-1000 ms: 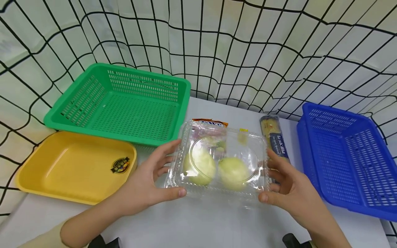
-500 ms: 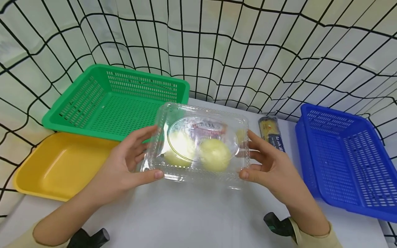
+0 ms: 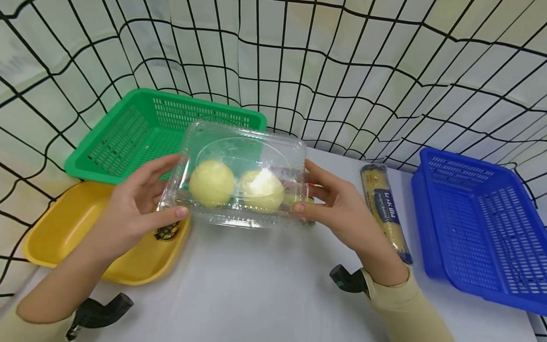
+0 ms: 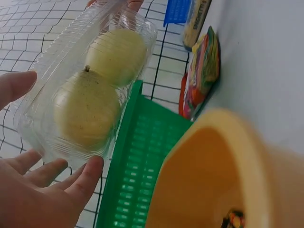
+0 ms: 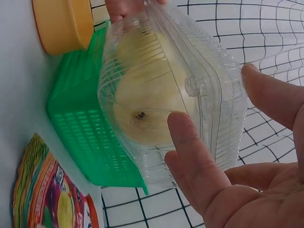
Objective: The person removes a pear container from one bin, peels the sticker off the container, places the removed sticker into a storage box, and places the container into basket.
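Observation:
A clear plastic clamshell box [image 3: 231, 219] hangs in the air between both hands, overlapping the green basket in the head view. Inside lie two round, pale yellow-green fruits [image 3: 211, 183], one with a dark stem end [image 5: 140, 115] facing the right wrist camera. My left hand [image 3: 124, 211] grips the box's left end, thumb at the near edge and fingers spread along the side and underneath. At the other end my right hand [image 3: 339, 206] holds it the same way, its fingertips pressing the side wall. The box looks closed and slightly tilted.
A green basket [image 3: 107, 156] stands at the back left, with a yellow tub [image 3: 68, 223] before it. The blue basket [image 3: 427, 223] is at the far right. Beside it lies a spaghetti pack [image 3: 386, 209]. A colourful packet [image 5: 57, 194] lies mostly behind the box. Black wire mesh encloses the table.
Both hands have carried the box leftward and away from me, from in front of the packets to over the green basket's near right side. The spaghetti pack now shows fully.

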`<state>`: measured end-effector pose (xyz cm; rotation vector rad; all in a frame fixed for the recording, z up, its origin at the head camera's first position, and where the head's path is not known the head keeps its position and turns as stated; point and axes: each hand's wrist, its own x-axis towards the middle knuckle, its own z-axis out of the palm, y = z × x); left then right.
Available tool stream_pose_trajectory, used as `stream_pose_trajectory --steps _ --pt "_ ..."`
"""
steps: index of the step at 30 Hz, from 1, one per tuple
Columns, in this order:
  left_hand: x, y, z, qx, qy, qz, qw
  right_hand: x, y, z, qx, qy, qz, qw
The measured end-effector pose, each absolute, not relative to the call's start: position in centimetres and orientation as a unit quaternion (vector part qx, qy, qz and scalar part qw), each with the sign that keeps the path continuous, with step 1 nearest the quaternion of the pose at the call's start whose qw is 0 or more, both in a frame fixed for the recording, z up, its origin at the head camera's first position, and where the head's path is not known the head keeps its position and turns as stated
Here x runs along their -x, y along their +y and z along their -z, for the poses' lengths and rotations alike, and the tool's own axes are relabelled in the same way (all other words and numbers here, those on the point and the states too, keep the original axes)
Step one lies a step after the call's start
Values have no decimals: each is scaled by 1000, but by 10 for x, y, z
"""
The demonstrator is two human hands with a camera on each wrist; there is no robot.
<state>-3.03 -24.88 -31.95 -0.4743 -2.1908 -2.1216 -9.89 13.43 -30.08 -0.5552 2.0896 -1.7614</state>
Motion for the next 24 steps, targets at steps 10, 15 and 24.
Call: stream_pose_trajectory --steps 10,15,24 --pt "42 -283 320 181 -688 697 90 120 91 297 188 731 631 178" --pt "49 -301 319 181 -679 703 108 130 70 299 191 715 650 173" --pt "57 -326 317 159 -687 701 111 142 36 308 197 687 676 178"
